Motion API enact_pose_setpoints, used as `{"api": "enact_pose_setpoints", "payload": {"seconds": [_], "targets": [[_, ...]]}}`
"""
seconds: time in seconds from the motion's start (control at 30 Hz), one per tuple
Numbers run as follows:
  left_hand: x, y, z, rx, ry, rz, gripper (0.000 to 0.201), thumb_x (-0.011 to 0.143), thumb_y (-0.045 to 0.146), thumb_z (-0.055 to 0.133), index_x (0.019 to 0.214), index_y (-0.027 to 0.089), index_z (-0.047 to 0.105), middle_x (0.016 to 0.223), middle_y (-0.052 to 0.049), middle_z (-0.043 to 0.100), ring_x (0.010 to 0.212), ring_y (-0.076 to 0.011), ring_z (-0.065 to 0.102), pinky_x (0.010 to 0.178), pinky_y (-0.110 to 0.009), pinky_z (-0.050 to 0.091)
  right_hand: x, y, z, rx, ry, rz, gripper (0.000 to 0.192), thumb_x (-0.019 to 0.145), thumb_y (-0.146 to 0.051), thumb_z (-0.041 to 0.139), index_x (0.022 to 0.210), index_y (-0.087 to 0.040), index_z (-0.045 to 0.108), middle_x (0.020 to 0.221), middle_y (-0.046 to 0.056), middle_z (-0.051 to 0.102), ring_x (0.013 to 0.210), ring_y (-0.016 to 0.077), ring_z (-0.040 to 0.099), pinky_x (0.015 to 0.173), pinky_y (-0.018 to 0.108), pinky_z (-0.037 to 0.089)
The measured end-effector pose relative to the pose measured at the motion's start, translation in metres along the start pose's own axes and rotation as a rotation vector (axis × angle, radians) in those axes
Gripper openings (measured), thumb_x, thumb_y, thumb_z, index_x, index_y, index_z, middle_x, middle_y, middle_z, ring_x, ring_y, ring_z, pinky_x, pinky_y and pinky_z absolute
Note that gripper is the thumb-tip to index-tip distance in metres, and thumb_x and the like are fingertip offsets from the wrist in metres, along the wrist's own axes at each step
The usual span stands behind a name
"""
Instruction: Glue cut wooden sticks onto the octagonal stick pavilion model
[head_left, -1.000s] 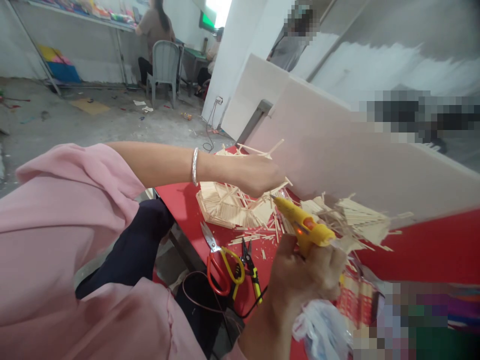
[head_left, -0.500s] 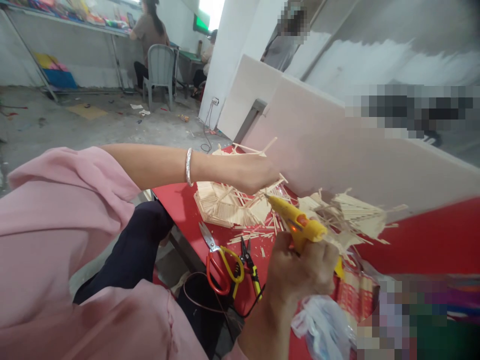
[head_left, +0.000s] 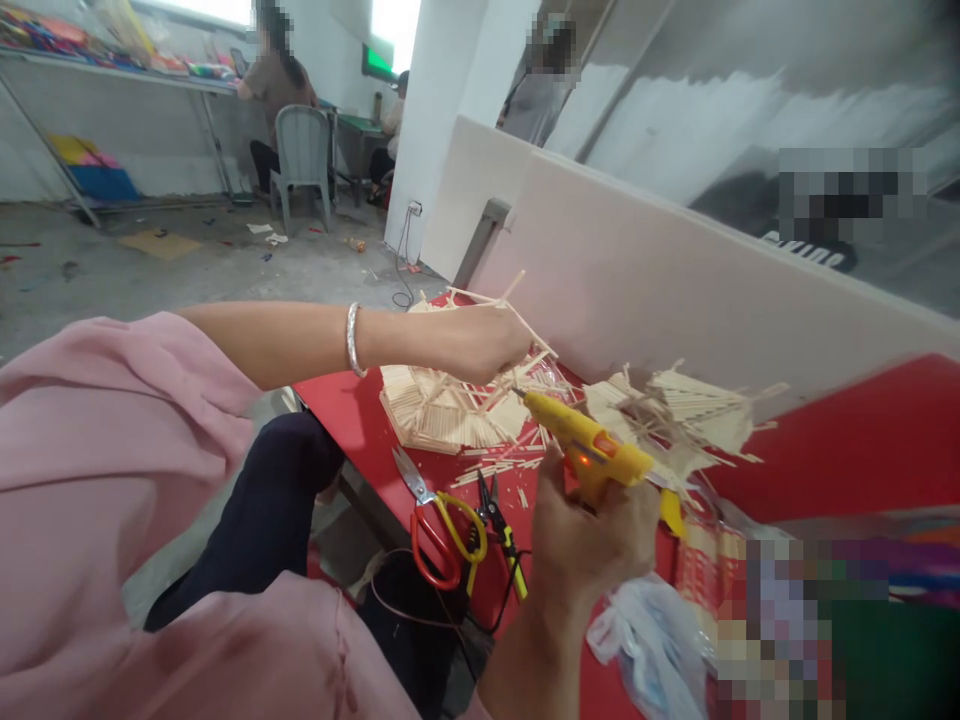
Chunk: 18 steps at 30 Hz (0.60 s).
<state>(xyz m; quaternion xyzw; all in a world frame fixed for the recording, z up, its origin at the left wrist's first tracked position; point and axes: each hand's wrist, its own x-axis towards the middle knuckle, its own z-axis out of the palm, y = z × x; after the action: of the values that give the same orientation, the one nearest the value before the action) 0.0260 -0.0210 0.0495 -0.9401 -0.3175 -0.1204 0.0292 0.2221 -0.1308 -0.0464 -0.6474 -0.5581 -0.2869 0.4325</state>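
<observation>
Head view: your left hand [head_left: 480, 343] reaches across from nine o'clock, arm level, fingers pinched on the stick frame [head_left: 442, 405] lying on the red table [head_left: 352, 400]. At six o'clock lie scissors [head_left: 435, 520] and cutters [head_left: 501, 530]. Your right hand [head_left: 596, 535] rises from five o'clock, fist wrapped around the yellow glue gun [head_left: 592, 450], nozzle aimed at the frame.

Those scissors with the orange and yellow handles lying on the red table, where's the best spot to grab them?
Probably by the handle loops of the scissors, coming from the near table edge: the loops point toward the person, and the blades point away toward the sticks.
</observation>
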Motion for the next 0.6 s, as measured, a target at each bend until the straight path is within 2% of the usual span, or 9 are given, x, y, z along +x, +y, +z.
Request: {"api": "enact_pose_setpoints", "payload": {"seconds": [0.13, 0.27, 0.33, 0.43, 0.5, 0.6], "targets": [[0.001, -0.001, 0.001, -0.023, -0.012, -0.02, 0.022, 0.062, 0.003, 0.055, 0.063, 0.018, 0.072, 0.059, -0.006, 0.063, 0.057, -0.0163, 0.047, 0.058, -0.034, 0.029, -0.007, 0.021, -0.011, 0.197, -0.301, 0.29, 0.048, 0.071, -0.063, 0.072, 0.062, -0.023, 0.047, 0.063, -0.003, 0.049, 0.058, 0.0143, 0.048, 0.057, 0.029, 0.037], [-0.001, -0.002, 0.002, -0.038, 0.024, -0.001, 0.019, 0.063, 0.005, 0.056, 0.062, 0.018, 0.07, 0.056, -0.005, 0.059, 0.057, -0.0161, 0.044, 0.06, -0.035, 0.03, -0.025, 0.058, -0.022, 0.21, -0.536, 0.492, 0.051, 0.063, -0.069, 0.072, 0.075, -0.021, 0.059, 0.065, -0.001, 0.055, 0.059, 0.0166, 0.049, 0.058, 0.031, 0.038], [-0.003, 0.0, 0.001, -0.037, 0.025, 0.006, 0.021, 0.065, 0.004, 0.054, 0.062, 0.017, 0.069, 0.056, -0.005, 0.058, 0.056, -0.0148, 0.041, 0.06, -0.034, 0.03, -0.038, 0.081, -0.024, 0.162, -0.585, 0.551, 0.057, 0.063, -0.07, 0.07, 0.088, -0.019, 0.064, 0.073, 0.002, 0.062, 0.064, 0.0195, 0.053, 0.062, 0.033, 0.041], [-0.005, 0.005, -0.005, -0.025, 0.02, -0.011, 0.022, 0.068, 0.002, 0.052, 0.062, 0.016, 0.068, 0.057, -0.005, 0.057, 0.056, -0.0136, 0.038, 0.06, -0.034, 0.028, -0.058, 0.114, -0.026, 0.096, -0.576, 0.621, 0.064, 0.065, -0.071, 0.064, 0.1, -0.018, 0.065, 0.083, 0.008, 0.068, 0.072, 0.0234, 0.057, 0.068, 0.035, 0.045], [-0.006, 0.008, -0.009, -0.018, 0.006, -0.026, 0.022, 0.067, 0.001, 0.052, 0.06, 0.016, 0.066, 0.057, -0.005, 0.056, 0.056, -0.0135, 0.037, 0.059, -0.034, 0.026, -0.07, 0.133, -0.029, 0.051, -0.593, 0.67, 0.064, 0.065, -0.072, 0.061, 0.099, -0.018, 0.066, 0.085, 0.01, 0.07, 0.075, 0.0253, 0.059, 0.069, 0.037, 0.046], [-0.006, 0.012, -0.013, -0.005, -0.037, -0.057, 0.02, 0.064, 0.002, 0.052, 0.058, 0.016, 0.064, 0.057, -0.005, 0.055, 0.056, -0.0135, 0.036, 0.058, -0.034, 0.024, -0.087, 0.155, -0.032, 0.037, -0.693, 0.743, 0.061, 0.068, -0.075, 0.055, 0.091, -0.02, 0.068, 0.08, 0.01, 0.071, 0.075, 0.0275, 0.062, 0.069, 0.038, 0.046]]}}
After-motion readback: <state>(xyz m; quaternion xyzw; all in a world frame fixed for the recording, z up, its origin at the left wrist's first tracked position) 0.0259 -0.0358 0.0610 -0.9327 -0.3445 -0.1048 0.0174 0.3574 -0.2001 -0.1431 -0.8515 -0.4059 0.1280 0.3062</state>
